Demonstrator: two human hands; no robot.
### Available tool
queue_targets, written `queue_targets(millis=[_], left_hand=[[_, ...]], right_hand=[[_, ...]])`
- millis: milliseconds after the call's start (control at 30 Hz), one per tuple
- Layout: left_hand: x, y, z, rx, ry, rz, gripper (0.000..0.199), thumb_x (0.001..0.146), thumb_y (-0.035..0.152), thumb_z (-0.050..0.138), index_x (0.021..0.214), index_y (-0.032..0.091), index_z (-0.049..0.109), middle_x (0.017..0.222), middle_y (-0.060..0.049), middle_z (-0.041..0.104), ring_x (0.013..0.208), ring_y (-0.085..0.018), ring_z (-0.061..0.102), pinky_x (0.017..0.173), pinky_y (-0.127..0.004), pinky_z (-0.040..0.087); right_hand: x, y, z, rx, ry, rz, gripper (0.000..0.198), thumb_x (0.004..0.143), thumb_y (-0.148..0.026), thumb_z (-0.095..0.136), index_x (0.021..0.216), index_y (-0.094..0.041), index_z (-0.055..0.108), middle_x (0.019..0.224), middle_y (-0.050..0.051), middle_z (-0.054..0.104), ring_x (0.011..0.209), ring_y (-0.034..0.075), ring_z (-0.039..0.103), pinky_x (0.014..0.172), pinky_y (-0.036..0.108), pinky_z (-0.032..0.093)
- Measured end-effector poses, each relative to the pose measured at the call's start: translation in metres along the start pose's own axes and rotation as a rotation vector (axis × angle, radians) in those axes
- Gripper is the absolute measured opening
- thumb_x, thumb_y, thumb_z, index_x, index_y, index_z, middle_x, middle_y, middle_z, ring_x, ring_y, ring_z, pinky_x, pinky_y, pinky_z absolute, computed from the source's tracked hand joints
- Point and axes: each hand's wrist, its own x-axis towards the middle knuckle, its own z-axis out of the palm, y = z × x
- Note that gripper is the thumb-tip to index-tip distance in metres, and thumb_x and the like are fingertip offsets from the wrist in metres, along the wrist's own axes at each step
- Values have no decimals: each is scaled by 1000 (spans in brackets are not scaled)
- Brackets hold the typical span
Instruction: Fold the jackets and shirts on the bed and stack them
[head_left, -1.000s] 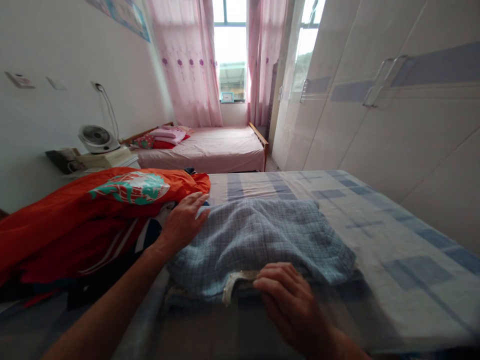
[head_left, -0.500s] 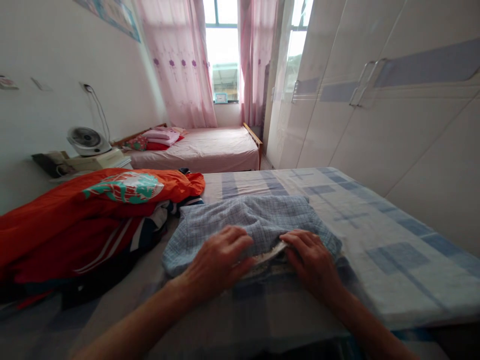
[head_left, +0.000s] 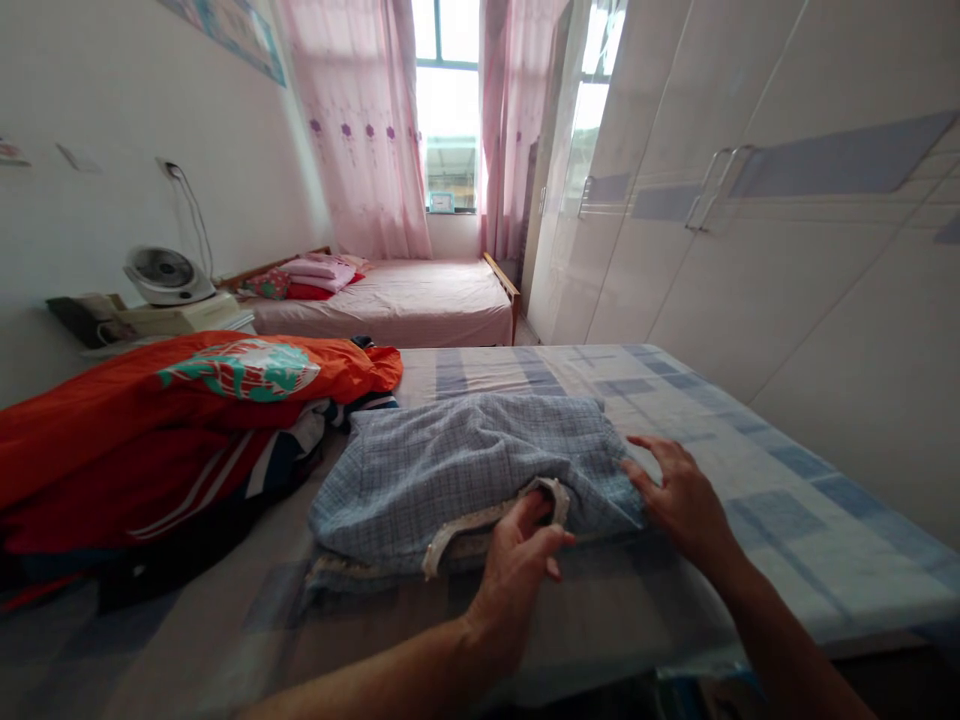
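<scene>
A blue checked garment [head_left: 457, 470] with a pale, beaded trim [head_left: 450, 540] lies folded on the bed in front of me. The fingertips of my left hand [head_left: 517, 565] reach under the curled trim at its near edge and are partly hidden there. That hand's thumb stands apart, not closed on the cloth. At the garment's right edge is my right hand [head_left: 686, 500], open with fingers spread, its fingertips touching or just beside the cloth.
Orange and red clothes [head_left: 225, 400] are heaped at the left of the bed's checked sheet [head_left: 795, 520]. Beyond stand a small fan [head_left: 169, 275] and a second bed [head_left: 405, 295] with folded pink bedding. White wardrobes [head_left: 787, 260] line the right side.
My left hand has moved right and its fingers have gone under the trim. My right hand has let go of the trim and shifted right to the garment's edge.
</scene>
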Motion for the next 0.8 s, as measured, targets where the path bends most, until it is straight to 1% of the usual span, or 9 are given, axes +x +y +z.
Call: queue_targets(millis=[100, 200, 333, 433, 533, 600, 667, 733, 800], left_hand=[[-4, -6, 3, -210, -51, -61, 38, 74, 23, 57, 113, 20, 57, 118, -6, 55, 85, -14, 57, 55, -18, 37], [-9, -5, 6, -276, -107, -78, 24, 76, 25, 58, 99, 19, 62, 101, -4, 58, 82, -12, 56, 61, -19, 39], [-20, -7, 7, -248, -260, 6, 35, 76, 31, 59, 109, 21, 59, 125, -8, 51, 100, -21, 58, 61, -21, 42], [-28, -25, -2, -9, -373, -64, 62, 69, 32, 64, 127, 19, 46, 128, -13, 49, 93, -24, 61, 56, -23, 43], [-41, -35, -24, 360, -373, -156, 73, 64, 31, 67, 132, 17, 43, 112, -13, 61, 77, -19, 62, 56, -23, 44], [-52, -20, -39, 552, -411, -111, 58, 67, 34, 67, 122, 19, 55, 105, -8, 65, 76, -17, 62, 58, -22, 44], [-59, 15, -49, 709, -461, -24, 34, 76, 37, 60, 104, 19, 66, 89, -4, 69, 74, -16, 62, 60, -20, 44], [-52, 58, -53, 851, -341, 117, 31, 86, 37, 47, 100, 19, 68, 81, -2, 69, 73, -15, 63, 65, -21, 46], [-29, 91, -55, 979, -134, 324, 34, 89, 37, 43, 110, 20, 64, 96, -3, 69, 82, -16, 64, 74, -24, 48]], right_hand=[[0, 22, 8, 42, -117, 200, 47, 82, -45, 45, 113, -13, 59, 108, 15, 65, 97, 28, 62, 83, 42, 49], [4, 28, 10, 91, -208, 238, 48, 80, -47, 48, 113, -15, 60, 102, 12, 68, 92, 26, 65, 81, 39, 49], [13, 26, 11, 164, -121, 219, 42, 79, -38, 48, 112, -16, 60, 104, 9, 68, 93, 25, 64, 82, 36, 48], [16, 32, 14, 169, -110, 246, 42, 76, -33, 47, 111, -15, 61, 103, 9, 69, 93, 24, 64, 83, 34, 47], [17, 46, 18, 167, -305, 218, 42, 74, -33, 48, 108, -15, 63, 105, 9, 68, 97, 25, 63, 85, 33, 46], [23, 54, 18, 176, -379, 233, 47, 77, -39, 46, 114, -13, 61, 109, 10, 67, 100, 25, 62, 85, 32, 46], [37, 57, 18, 143, -387, 268, 52, 81, -44, 42, 119, -12, 58, 114, 12, 65, 104, 24, 60, 87, 31, 45], [56, 52, 20, 93, -399, 280, 50, 84, -45, 39, 117, -13, 60, 115, 10, 65, 105, 22, 60, 87, 28, 44], [78, 43, 26, 66, -416, 286, 47, 86, -45, 37, 109, -15, 65, 110, 8, 67, 101, 21, 61, 83, 26, 45]])
